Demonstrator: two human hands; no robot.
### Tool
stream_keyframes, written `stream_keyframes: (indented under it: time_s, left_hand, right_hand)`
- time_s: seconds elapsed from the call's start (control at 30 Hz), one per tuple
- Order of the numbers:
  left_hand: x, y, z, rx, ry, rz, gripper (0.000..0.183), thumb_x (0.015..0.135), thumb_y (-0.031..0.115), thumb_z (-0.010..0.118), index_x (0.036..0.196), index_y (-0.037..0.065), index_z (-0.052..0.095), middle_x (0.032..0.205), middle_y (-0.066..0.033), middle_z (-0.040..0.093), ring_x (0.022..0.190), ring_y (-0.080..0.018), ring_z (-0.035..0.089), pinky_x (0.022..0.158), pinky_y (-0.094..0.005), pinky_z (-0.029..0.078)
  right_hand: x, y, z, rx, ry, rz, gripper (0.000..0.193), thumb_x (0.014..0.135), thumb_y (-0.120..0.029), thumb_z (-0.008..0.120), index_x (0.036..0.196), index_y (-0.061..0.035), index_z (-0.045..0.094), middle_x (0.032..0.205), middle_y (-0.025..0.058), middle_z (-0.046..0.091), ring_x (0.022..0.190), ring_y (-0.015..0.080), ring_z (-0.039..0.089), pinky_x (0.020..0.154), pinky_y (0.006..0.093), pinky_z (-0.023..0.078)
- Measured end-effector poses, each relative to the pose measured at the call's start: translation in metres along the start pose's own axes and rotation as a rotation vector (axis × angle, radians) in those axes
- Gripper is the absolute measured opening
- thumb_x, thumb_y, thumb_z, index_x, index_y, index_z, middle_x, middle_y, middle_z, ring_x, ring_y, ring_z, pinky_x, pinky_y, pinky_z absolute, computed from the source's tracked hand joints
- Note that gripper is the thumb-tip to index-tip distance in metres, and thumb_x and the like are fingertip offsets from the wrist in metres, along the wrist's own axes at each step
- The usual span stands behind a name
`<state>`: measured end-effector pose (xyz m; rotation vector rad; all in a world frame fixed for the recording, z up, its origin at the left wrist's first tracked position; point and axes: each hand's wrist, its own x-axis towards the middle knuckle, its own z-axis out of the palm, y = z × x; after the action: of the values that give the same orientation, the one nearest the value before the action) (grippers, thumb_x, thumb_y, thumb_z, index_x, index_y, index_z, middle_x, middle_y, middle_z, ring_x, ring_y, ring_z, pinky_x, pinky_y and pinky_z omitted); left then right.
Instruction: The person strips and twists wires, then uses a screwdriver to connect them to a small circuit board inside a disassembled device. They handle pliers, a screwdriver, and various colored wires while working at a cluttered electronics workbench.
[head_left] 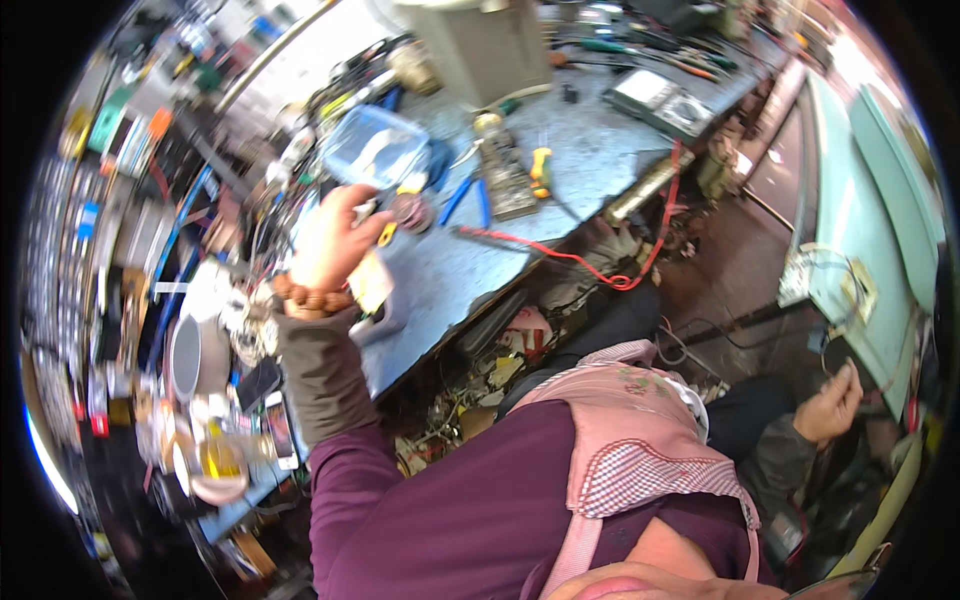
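Note:
My left hand, with a brown bead bracelet at its wrist, is over the left part of the blue workbench. Its thumb and fingers curl toward each other around something small, too blurred to name. Close to the fingertips sit a small yellow piece and a round reddish spool. A tool with blue handles lies just beyond. Far to the right, my right hand is low beside a pale green panel, fingers pinched; a dark thin shape shows at their tips, and what they hold is unclear.
A clear plastic tub, a yellow-handled screwdriver and an analog meter are on the bench. A red cable hangs over its front edge. At left are a phone and crowded shelves. Clutter lies under the bench.

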<state>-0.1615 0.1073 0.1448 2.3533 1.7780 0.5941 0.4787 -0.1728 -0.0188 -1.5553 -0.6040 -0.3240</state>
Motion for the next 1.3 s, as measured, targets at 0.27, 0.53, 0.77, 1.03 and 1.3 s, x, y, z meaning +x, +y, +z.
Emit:
stream_keyframes:
  time_s: [0.27,0.53,0.77,1.03,1.3]
  left_hand:
    - [0.138,-0.08,0.041,0.24,-0.177,0.053,0.066,0.089,0.043,0.081,0.139,0.004,0.064,0.135,-0.0281,0.064,0.12,-0.044,0.066,0.103,-0.0478,0.055]
    - [0.184,-0.111,0.119,0.601,-0.129,-0.156,0.111,0.076,0.057,0.091,0.165,0.017,0.037,0.167,-0.0307,0.033,0.147,-0.0558,0.04,0.121,-0.0559,0.04]
    - [0.177,-0.111,0.11,0.56,-0.177,-0.122,0.116,0.073,0.052,0.092,0.166,0.017,0.034,0.168,-0.031,0.032,0.148,-0.0557,0.039,0.122,-0.0576,0.039]
    - [0.14,-0.088,0.064,0.622,0.039,-0.146,0.074,0.077,0.028,0.076,0.145,0.011,0.053,0.131,-0.0313,0.063,0.115,-0.0519,0.067,0.098,-0.0565,0.057]
    - [0.133,-0.142,-0.021,0.645,0.443,-0.248,0.053,0.1,0.042,0.06,0.139,0.007,0.067,0.123,-0.0276,0.07,0.106,-0.0475,0.071,0.091,-0.055,0.059]
  right_hand:
    - [-0.052,0.043,-0.017,0.014,-0.044,0.056,0.022,0.109,-0.014,0.067,0.119,0.0035,0.075,0.113,0.0071,0.076,0.101,0.0133,0.067,0.091,0.0296,0.054]
    - [-0.073,0.046,-0.014,-0.201,-0.109,-0.068,0.012,0.103,-0.005,0.07,0.111,0.0022,0.076,0.093,0.0064,0.071,0.081,0.0147,0.064,0.073,0.0298,0.052]
    - [-0.07,0.042,-0.005,-0.23,-0.161,-0.132,0.011,0.103,-0.006,0.07,0.109,0.0015,0.076,0.092,0.0084,0.071,0.078,0.0172,0.064,0.071,0.0311,0.051]
    - [-0.071,0.048,0.005,-0.223,-0.227,-0.161,0.015,0.105,-0.009,0.069,0.11,0.0037,0.076,0.099,0.0126,0.075,0.085,0.0216,0.071,0.074,0.0322,0.055]
    - [-0.07,0.047,0.007,-0.268,-0.25,-0.172,0.016,0.105,-0.009,0.069,0.109,0.0033,0.077,0.099,0.0129,0.077,0.084,0.0222,0.072,0.074,0.0331,0.057]
